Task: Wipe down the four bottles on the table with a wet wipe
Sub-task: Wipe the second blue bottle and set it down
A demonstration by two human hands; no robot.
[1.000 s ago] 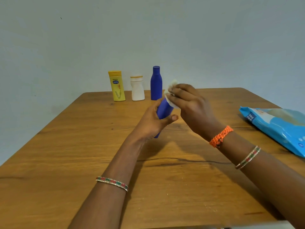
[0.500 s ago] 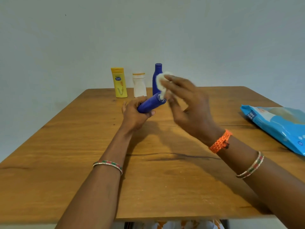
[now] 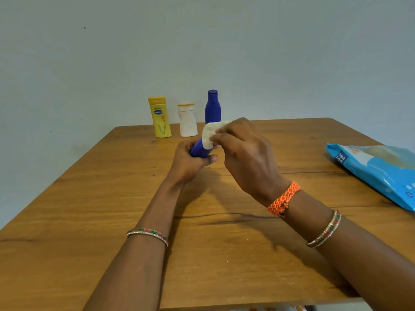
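1. Our left hand grips a small blue bottle, tilted above the table. A wet surface could let it slip.
2. Our right hand pinches the wet wipe against its upper end; its cap is hidden, perhaps loose.
3. Just behind stand the yellow bottle, white bottle and tall blue bottle; a wide stroke could topple them.

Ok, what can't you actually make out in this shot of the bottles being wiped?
- Held blue bottle, head view: the left hand covers its lower body, and the wet wipe and right hand cover its top, so the cap is unseen.
- Wipes pack: cut off by the right edge.
- Standing blue bottle: base hidden behind the wipe.
- Yellow bottle: small print under the logo is too small to read.
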